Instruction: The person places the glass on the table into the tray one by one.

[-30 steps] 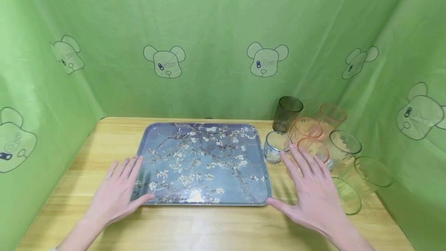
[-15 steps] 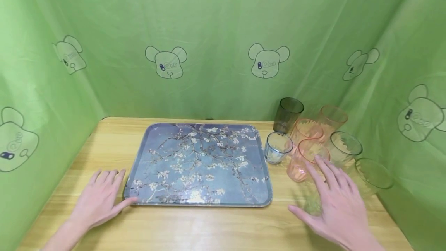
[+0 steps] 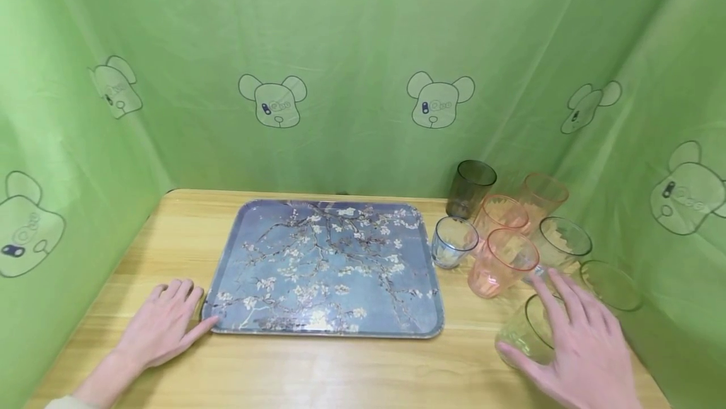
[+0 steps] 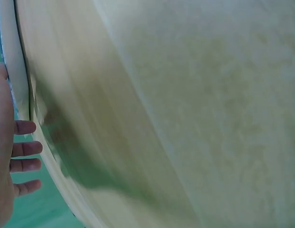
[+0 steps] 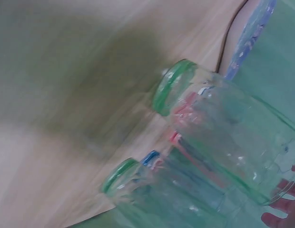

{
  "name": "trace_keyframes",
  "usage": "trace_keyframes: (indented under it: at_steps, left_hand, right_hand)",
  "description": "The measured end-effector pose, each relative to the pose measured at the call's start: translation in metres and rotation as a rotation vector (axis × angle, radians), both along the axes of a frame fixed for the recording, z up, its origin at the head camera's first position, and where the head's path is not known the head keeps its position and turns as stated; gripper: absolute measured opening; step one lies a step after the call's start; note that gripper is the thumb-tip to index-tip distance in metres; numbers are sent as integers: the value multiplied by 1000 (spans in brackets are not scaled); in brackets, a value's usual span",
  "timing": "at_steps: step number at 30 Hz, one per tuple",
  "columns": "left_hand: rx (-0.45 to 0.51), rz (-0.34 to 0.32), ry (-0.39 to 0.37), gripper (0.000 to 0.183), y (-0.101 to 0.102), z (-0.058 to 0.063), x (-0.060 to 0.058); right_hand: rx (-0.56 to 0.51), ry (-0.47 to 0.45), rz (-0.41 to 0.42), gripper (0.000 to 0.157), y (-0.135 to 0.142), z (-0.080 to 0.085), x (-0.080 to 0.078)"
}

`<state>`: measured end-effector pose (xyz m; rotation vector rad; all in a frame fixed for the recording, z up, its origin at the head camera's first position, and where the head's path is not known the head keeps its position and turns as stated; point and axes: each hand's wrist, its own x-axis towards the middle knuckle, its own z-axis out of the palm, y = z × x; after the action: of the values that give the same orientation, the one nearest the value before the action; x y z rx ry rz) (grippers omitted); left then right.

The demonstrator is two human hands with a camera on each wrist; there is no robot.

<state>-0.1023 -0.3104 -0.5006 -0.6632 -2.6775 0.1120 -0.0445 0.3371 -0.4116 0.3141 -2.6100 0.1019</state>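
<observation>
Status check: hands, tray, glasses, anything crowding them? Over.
Left hand at near-left corner of tray. Right hand spread around nearest yellow-green glass, contact unclear. Tray flat on table. Other glasses clustered beyond.

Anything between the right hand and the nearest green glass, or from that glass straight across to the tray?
Nothing visible blocks either. The right hand is right at the green glass, and only tabletop lies straight across to the near right corner of the tray. The front pink glass stands farther back, off that line.
</observation>
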Motion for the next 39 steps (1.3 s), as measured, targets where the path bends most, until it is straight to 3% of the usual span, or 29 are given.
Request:
trace_keyframes:
  at_steps: [15, 22, 39]
  left_hand:
    - [0, -39, 38, 44, 4, -8, -8]
    - [13, -58, 49, 36, 5, -11, -11]
    - [-10, -68, 54, 36, 4, -15, -12]
  right_hand:
    - [-39, 25, -116, 129, 22, -11, 5]
    - [-34, -59, -167, 127, 30, -14, 13]
    - [-80, -185, -283, 120, 44, -26, 20]
